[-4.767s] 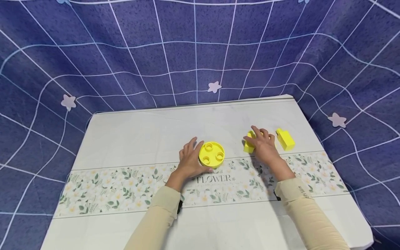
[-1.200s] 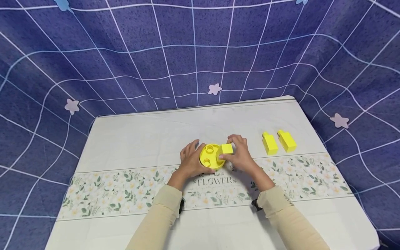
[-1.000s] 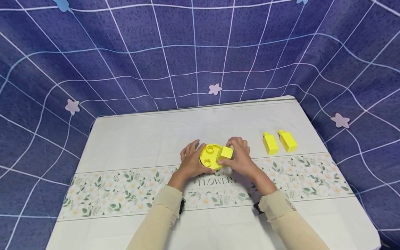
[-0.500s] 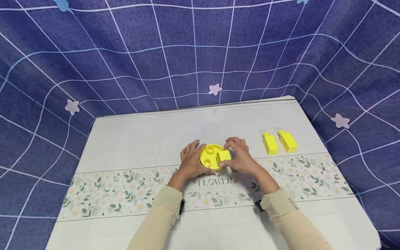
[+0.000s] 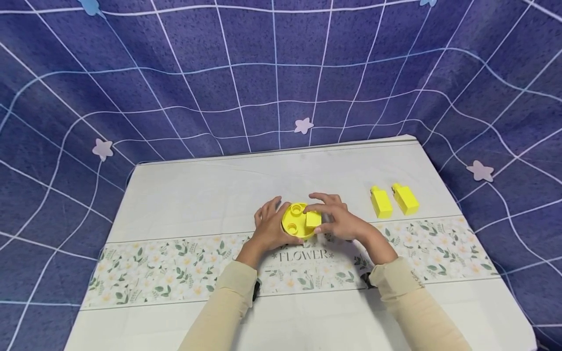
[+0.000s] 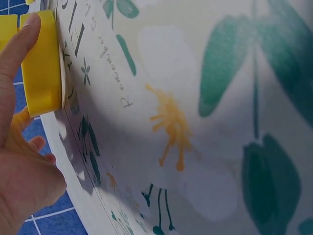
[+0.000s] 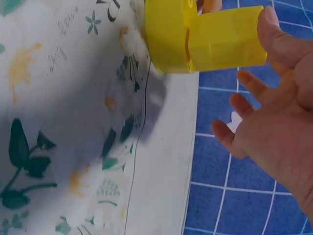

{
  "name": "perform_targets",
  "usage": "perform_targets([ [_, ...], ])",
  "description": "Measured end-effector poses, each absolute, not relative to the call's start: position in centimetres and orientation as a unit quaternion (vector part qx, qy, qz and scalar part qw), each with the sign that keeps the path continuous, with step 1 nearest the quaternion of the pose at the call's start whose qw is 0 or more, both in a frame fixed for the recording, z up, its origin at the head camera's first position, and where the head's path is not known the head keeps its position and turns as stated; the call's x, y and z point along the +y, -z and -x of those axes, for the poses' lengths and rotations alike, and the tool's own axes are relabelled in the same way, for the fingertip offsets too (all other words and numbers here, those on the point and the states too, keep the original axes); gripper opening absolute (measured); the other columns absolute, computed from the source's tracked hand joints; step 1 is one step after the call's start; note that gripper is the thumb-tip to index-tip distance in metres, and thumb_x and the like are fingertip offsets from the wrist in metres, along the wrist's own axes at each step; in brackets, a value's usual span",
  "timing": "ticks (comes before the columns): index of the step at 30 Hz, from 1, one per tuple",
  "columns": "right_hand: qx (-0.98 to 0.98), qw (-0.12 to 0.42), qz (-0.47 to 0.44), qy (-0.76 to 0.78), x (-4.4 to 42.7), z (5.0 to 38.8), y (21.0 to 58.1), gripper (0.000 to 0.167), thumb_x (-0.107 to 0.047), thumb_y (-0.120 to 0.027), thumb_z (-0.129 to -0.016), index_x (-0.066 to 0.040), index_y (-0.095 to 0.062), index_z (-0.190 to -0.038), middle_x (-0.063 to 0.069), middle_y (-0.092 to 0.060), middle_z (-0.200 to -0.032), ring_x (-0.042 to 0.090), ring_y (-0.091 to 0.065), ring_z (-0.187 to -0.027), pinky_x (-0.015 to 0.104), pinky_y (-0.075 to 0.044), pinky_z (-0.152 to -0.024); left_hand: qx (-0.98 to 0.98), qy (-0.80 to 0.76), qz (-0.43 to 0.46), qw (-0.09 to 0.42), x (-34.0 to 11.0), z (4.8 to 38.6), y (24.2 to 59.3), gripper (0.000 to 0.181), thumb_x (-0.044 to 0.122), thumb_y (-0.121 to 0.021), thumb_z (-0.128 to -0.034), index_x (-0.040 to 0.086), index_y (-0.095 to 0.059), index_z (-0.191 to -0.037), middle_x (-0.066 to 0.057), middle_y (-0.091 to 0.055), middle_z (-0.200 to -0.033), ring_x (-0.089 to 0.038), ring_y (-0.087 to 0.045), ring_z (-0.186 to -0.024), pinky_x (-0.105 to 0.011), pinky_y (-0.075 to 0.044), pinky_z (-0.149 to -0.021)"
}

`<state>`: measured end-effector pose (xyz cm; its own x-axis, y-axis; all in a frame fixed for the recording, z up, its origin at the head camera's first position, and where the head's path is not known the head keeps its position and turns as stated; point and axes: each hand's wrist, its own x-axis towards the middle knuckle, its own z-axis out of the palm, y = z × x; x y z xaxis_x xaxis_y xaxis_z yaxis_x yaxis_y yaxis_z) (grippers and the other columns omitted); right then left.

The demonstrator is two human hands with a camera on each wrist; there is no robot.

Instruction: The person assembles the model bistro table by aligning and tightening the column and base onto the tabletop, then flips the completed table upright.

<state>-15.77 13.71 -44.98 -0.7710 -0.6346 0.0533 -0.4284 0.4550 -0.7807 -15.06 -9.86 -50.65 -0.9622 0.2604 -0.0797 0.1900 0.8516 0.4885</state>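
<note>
A round yellow base (image 5: 300, 219) with raised round sockets lies near the middle of the table. Around its left side curve the thumb and fingers of my left hand (image 5: 269, 231), holding it. An upright yellow block (image 5: 313, 220) stands on the right part of the base, over one socket; two sockets show uncovered. My right hand (image 5: 344, 222) grips the block near its top between thumb and forefinger, the other fingers spread out. In the right wrist view, the block (image 7: 225, 41) meets the base (image 7: 168, 44) with a thin dark seam between them; the forefinger's contact is hidden.
Two more yellow blocks, a nearer one (image 5: 381, 202) and one farther right (image 5: 406, 199), lie on their sides at the right, each with a peg at one end. A white cloth with a flowered band (image 5: 175, 268) covers the table. A blue curtain (image 5: 197, 87) surrounds it.
My right hand left the blocks at the right, bringing one onto the base. The block has since straightened and shifted slightly left, and the forefinger now reaches over its top edge. My left hand stayed.
</note>
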Motion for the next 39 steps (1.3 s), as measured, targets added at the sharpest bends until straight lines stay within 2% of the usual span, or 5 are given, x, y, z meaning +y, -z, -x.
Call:
perform_targets([
  [12, 0.923, -0.005, 0.174, 0.342, 9.8, 15.5, 46.9, 0.053, -0.047, -0.077, -0.078, -0.009, -0.044, -0.093, 0.007, -0.037, -0.099, 0.025, -0.031, -0.090, 0.045, -0.023, -0.081, 0.960, -0.245, -0.112, 0.079, -9.8, 14.9, 50.7, 0.114, 0.067, -0.081, -0.0562, 0.024, -0.033, -0.150, -0.004, -0.013, -0.157, -0.023, -0.008, -0.142, -0.048, -0.003, -0.112],
  [17, 0.914, 0.010, 0.193, 0.357, 10.1, 15.7, 46.6, 0.052, -0.042, -0.074, -0.082, -0.005, -0.052, -0.111, 0.013, -0.039, -0.122, 0.029, -0.033, -0.106, 0.051, -0.021, -0.090, 0.962, -0.233, -0.110, 0.084, -9.8, 15.1, 50.8, 0.113, 0.068, -0.080, -0.0566, 0.026, -0.032, -0.150, -0.003, -0.012, -0.157, -0.021, -0.007, -0.143, -0.046, -0.002, -0.113],
  [23, 0.884, 0.073, 0.250, 0.389, 11.4, 16.3, 46.0, 0.051, -0.027, -0.070, -0.088, -0.020, -0.055, -0.136, 0.008, -0.024, -0.154, 0.034, -0.024, -0.131, 0.057, -0.016, -0.102, 0.963, -0.231, -0.111, 0.084, -9.9, 15.1, 50.8, 0.114, 0.068, -0.080, -0.0564, 0.026, -0.031, -0.150, -0.003, -0.012, -0.157, -0.022, -0.008, -0.142, -0.047, -0.003, -0.112],
  [35, 0.915, 0.005, 0.163, 0.369, 11.2, 16.4, 47.3, 0.051, -0.040, -0.077, -0.080, -0.005, -0.046, -0.101, 0.011, -0.040, -0.104, 0.027, -0.031, -0.094, 0.045, -0.022, -0.080, 0.964, -0.229, -0.112, 0.074, -9.9, 15.1, 51.0, 0.113, 0.070, -0.079, -0.0553, 0.027, -0.034, -0.149, -0.004, -0.014, -0.157, -0.024, -0.010, -0.142, -0.049, -0.005, -0.112],
  [39, 0.913, 0.015, 0.166, 0.372, 12.2, 16.3, 47.2, 0.053, -0.044, -0.076, -0.080, -0.006, -0.049, -0.105, 0.011, -0.041, -0.110, 0.027, -0.031, -0.098, 0.046, -0.022, -0.083, 0.963, -0.234, -0.111, 0.076, -9.9, 15.1, 50.9, 0.114, 0.069, -0.080, -0.0555, 0.025, -0.033, -0.150, -0.004, -0.014, -0.157, -0.024, -0.009, -0.143, -0.048, -0.004, -0.112],
])
